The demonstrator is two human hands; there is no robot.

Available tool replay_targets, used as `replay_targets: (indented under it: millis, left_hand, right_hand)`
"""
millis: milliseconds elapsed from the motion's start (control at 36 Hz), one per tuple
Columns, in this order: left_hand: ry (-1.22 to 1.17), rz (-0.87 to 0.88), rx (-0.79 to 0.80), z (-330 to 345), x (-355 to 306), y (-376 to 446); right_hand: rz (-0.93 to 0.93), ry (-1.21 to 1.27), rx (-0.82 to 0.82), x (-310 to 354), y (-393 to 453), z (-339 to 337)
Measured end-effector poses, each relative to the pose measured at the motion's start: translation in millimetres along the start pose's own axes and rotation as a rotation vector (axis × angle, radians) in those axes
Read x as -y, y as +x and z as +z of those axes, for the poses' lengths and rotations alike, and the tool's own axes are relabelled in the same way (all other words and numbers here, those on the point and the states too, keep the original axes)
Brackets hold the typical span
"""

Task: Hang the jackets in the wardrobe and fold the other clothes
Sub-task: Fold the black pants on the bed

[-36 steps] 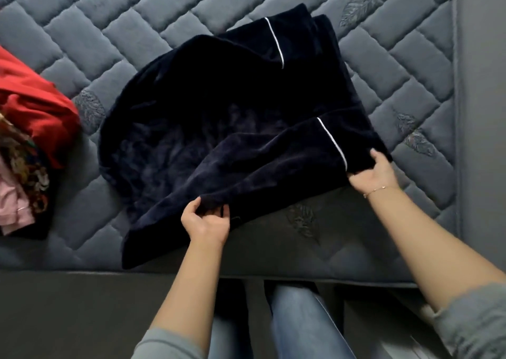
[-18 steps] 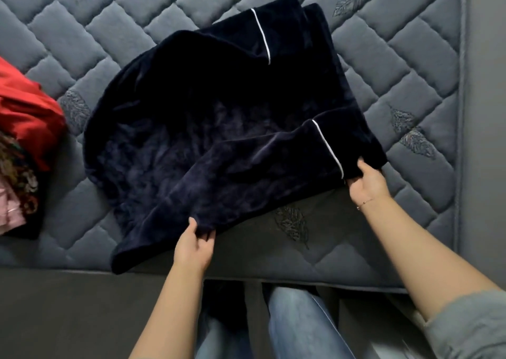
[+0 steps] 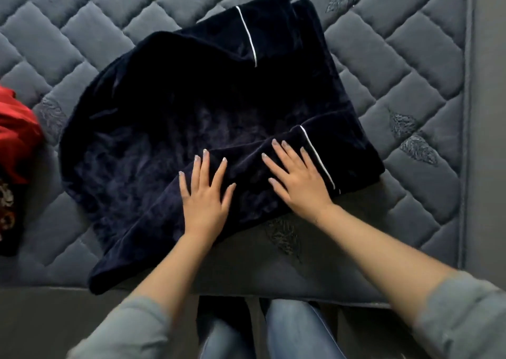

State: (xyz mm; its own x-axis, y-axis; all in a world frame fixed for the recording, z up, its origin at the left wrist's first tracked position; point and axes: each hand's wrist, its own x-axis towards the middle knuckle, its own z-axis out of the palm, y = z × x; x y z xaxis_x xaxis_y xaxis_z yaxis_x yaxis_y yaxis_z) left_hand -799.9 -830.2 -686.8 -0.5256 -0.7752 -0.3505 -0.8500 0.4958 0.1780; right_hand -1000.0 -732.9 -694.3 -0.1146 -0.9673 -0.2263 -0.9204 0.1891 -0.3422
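While the person's jeans-clad legs [image 3: 295, 331] stand at the near edge of the bed, both grey sleeves reach forward over it. Left hand [image 3: 204, 197]: flat, fingers straight and spread, pressing on the dark navy garment [image 3: 169, 128], grasping nothing. Right hand [image 3: 298, 177]: likewise flat and released, fingers spread, palm on the folded-over near flap just beside a white piping line [image 3: 319, 158]. Garment lies rumpled on the grey quilted mattress [image 3: 410, 65], one corner reaching the near edge. Second white piping stripe [image 3: 247, 36] on the far part. Red clothing [image 3: 16, 136] at left edge, patterned fabric [image 3: 5, 208] below it.
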Motion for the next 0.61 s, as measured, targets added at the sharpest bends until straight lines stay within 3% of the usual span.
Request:
replay_targets:
  millis: [56,167,333,389,472,528,611]
  left_hand:
    - [0.161,0.056,0.058,24.7,27.8,2.4]
    - [0.228,0.079,0.017,46.9,47.5,10.5]
    - [0.168,0.035,0.128,31.9,42.5,8.1]
    - [0.014,-0.029,0.144,17.7,40.7,13.4]
    - [-0.270,-0.151,-0.060,-12.5,40.7,35.3]
    - [-0.241,-0.126,-0.224,-34.5,43.0,60.4]
    - [-0.247,-0.045,-0.380,-68.4,47.4,110.9]
  right_hand:
    - [-0.009,-0.118,0.054,-28.2,6.1,7.6]
    - [0.066,-0.293,0.005,-58.7,2.5,19.1]
    - [0.243,-0.080,0.002,-47.8,-2.4,3.4]
    - [0.313,0.048,-0.029,-39.4,4.3,-7.3]
    - [0.336,0.107,-0.149,-31.0,21.7,-24.8]
    - [0.374,0.229,-0.208,-29.0,41.5,-37.4]
    - [0.613,0.730,-0.187,-25.6,89.9,-57.1]
